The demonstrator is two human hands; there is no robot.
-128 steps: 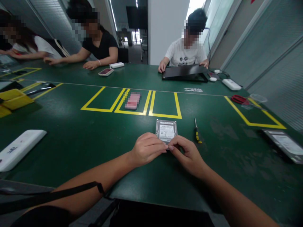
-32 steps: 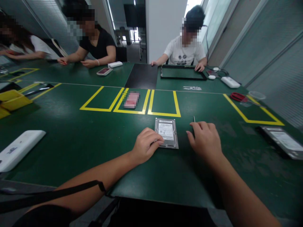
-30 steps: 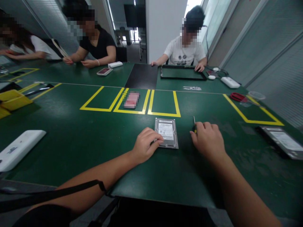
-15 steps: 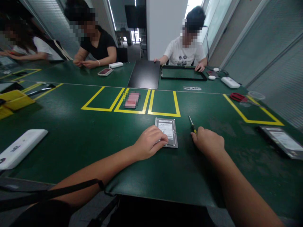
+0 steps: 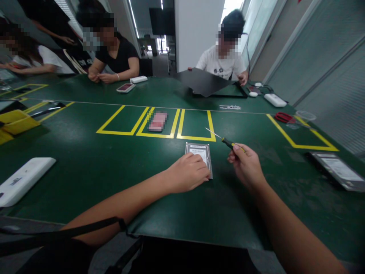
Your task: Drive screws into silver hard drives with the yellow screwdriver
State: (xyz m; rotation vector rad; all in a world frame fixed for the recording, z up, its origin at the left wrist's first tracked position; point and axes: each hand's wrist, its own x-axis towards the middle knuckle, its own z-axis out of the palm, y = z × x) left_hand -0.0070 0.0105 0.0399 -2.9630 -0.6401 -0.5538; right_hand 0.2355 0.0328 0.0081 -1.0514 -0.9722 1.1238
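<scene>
A silver hard drive (image 5: 208, 150) with a white label lies flat on the green table in front of me. My left hand (image 5: 190, 172) is closed over its lower part, fingertips at its near right edge, and covers much of the label. To the right, my right hand (image 5: 245, 161) grips a screwdriver (image 5: 227, 142) with a black and yellow handle. The screwdriver is lifted off the table, its thin metal shaft slanting up and left, past the drive's far right corner. Its tip touches nothing that I can make out.
Yellow tape outlines (image 5: 196, 137) mark the table, one around a blurred pink object (image 5: 158, 121). A second hard drive (image 5: 340, 169) sits far right; a white device (image 5: 27, 180) lies left. Across the table, a co-worker handles a black panel (image 5: 203, 80) above a black frame (image 5: 242, 91).
My right hand has raised the screwdriver from the table and turned its tip leftward. My left hand has shifted right over the hard drive. The co-worker's black panel has moved right, over the frame.
</scene>
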